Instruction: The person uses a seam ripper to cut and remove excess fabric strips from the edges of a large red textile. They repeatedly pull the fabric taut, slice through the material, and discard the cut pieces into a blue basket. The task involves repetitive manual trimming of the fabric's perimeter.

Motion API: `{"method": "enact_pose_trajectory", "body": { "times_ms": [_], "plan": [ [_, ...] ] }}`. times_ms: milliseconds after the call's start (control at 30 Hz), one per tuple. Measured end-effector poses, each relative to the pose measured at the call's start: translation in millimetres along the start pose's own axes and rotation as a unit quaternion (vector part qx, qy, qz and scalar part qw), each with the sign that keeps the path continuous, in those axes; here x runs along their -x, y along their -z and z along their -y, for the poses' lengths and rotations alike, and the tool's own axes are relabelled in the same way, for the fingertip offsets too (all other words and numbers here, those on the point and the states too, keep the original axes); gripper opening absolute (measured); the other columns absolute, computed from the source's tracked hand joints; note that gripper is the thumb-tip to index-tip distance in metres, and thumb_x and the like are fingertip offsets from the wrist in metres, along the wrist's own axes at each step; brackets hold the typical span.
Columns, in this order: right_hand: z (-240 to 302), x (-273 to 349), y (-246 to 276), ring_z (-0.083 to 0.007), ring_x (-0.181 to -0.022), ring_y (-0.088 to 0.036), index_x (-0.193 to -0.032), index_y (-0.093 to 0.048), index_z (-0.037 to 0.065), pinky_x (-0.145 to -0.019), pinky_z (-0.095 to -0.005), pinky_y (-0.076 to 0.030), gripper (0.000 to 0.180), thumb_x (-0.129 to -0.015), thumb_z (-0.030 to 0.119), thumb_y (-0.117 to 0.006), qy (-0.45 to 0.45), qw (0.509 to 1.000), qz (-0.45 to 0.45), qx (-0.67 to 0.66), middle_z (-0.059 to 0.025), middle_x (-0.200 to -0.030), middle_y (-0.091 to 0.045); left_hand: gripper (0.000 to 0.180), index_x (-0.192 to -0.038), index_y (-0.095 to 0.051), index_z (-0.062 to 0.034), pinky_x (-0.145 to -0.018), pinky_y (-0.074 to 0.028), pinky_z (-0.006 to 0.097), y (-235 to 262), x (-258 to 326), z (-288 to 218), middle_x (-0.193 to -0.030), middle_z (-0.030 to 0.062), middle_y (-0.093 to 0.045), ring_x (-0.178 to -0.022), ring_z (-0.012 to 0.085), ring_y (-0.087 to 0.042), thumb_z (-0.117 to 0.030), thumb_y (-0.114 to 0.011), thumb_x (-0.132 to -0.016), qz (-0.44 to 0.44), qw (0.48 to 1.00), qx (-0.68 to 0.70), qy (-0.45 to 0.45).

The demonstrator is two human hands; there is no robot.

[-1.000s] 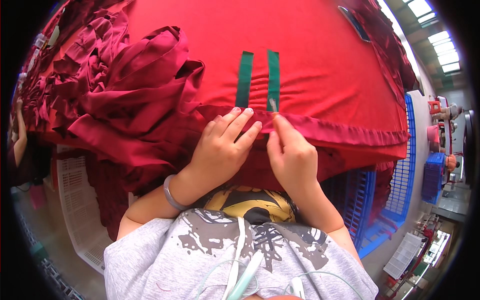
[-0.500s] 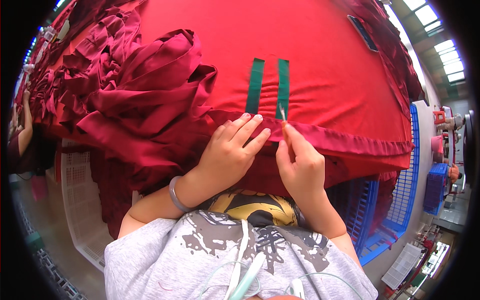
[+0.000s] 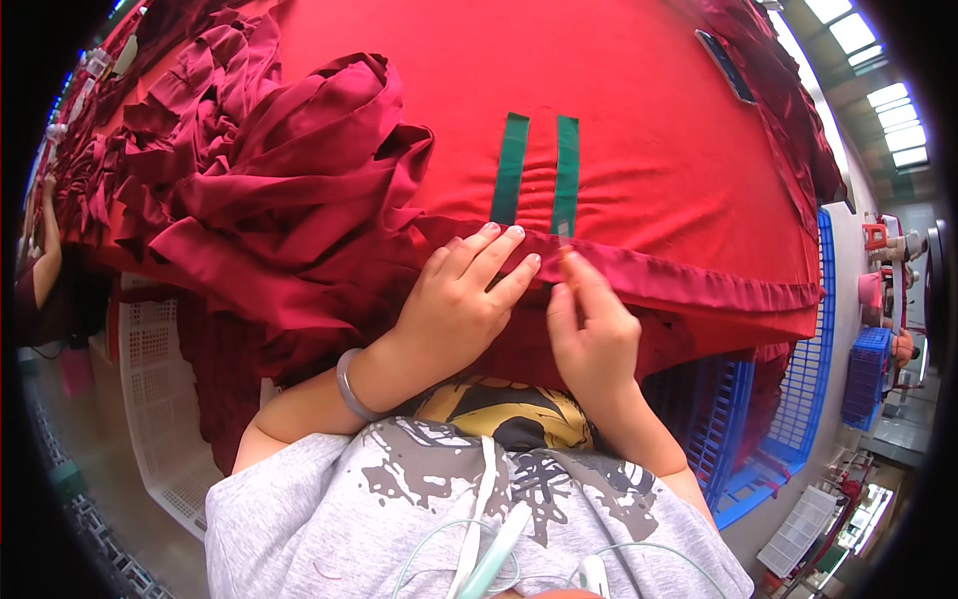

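A maroon satin band [image 3: 689, 283] lies along the near edge of a red-covered table [image 3: 639, 80]. My left hand [image 3: 454, 295] rests on it, fingers stretched out and pressing it flat. Pinched in my right hand [image 3: 597, 334] is a slim tool [image 3: 566, 238] with a pale tip and an orange-brown handle; motion blurs it, and its exact kind is unclear. Its tip sits at the band's far edge, by the lower end of the right green strip [image 3: 567, 165]. The left green strip [image 3: 510, 165] runs beside it, ending just beyond my left fingertips.
Heaped maroon fabric [image 3: 289, 180] covers the table's left side. A dark flat device [image 3: 725, 68] lies at the far right. Below the table stand a white basket [image 3: 155, 399] on the left and a blue crate [image 3: 813, 369] on the right. Another person's arm [image 3: 47, 245] shows at the far left.
My right hand has shifted slightly left, and the tool's tip has come a little nearer to me. My left hand stays in place on the band.
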State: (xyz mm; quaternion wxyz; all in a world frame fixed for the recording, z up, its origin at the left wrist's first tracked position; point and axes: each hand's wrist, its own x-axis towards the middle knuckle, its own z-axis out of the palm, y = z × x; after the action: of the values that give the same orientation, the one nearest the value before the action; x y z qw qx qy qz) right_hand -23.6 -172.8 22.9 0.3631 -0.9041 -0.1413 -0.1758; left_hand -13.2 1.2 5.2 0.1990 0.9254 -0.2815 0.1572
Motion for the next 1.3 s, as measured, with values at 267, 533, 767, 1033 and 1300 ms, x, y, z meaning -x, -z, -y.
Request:
{"method": "enact_pose_trajectory", "body": {
  "times_ms": [267, 533, 767, 1033, 1300],
  "plan": [
    [5, 0, 21, -0.0261, -0.058, -0.063, -0.111, -0.065, 0.003, -0.053, -0.0352, -0.051, 0.030, -0.080, 0.006, -0.064, 0.006, 0.995, 0.086, 0.042, -0.0106, -0.071, -0.062, 0.046, -0.121, -0.062, -0.0165, -0.094, -0.042, 0.041, -2, 1, 0, -0.131, 0.0096, -0.053, -0.119, 0.0286, -0.050, -0.015, -0.068, -0.075, -0.013, 1.000, 0.005, -0.002],
    [2, -10, 7, -0.0248, -0.061, -0.065, -0.112, -0.062, -0.001, -0.054, -0.0347, -0.052, 0.028, -0.085, 0.005, -0.061, 0.026, 0.999, 0.013, 0.031, -0.0126, -0.074, -0.064, 0.050, -0.125, -0.061, -0.0179, -0.094, -0.041, 0.042, 2, 2, 1, -0.132, 0.0107, -0.051, -0.120, 0.0292, -0.049, -0.015, -0.069, -0.075, 0.005, 1.000, 0.025, -0.006],
    [-10, -38, 16, -0.0315, -0.080, -0.062, -0.116, -0.054, -0.004, -0.069, -0.0390, -0.050, 0.035, -0.081, -0.002, -0.058, 0.028, 0.998, 0.013, -0.050, -0.0177, -0.094, -0.062, 0.048, -0.124, -0.061, -0.0179, -0.097, -0.040, 0.042, 2, 2, 3, -0.134, 0.0102, -0.051, -0.122, 0.0284, -0.048, -0.016, -0.068, -0.076, 0.011, 1.000, 0.015, 0.000],
    [-13, -53, -14, -0.0247, -0.064, -0.060, -0.087, -0.063, 0.002, -0.057, -0.0360, -0.047, 0.006, -0.081, 0.004, -0.063, 0.025, 0.996, 0.085, 0.003, -0.0101, -0.071, -0.059, 0.040, -0.120, -0.063, -0.0174, -0.098, -0.039, 0.042, 3, 1, 4, -0.133, 0.0094, -0.052, -0.123, 0.0267, -0.049, -0.016, -0.064, -0.080, 0.009, 0.999, 0.035, -0.005],
    [-19, -52, 27, -0.0006, -0.065, -0.039, -0.087, -0.064, -0.003, -0.055, -0.0189, -0.033, 0.013, -0.091, 0.009, -0.065, -0.157, 0.944, -0.025, -0.290, 0.0079, -0.070, -0.050, 0.035, -0.112, -0.066, -0.0146, -0.090, -0.041, 0.039, -1, 5, 6, -0.119, 0.0069, -0.056, -0.110, 0.0252, -0.053, -0.015, -0.068, -0.078, -0.045, 0.999, 0.023, -0.009]
  ]
}}
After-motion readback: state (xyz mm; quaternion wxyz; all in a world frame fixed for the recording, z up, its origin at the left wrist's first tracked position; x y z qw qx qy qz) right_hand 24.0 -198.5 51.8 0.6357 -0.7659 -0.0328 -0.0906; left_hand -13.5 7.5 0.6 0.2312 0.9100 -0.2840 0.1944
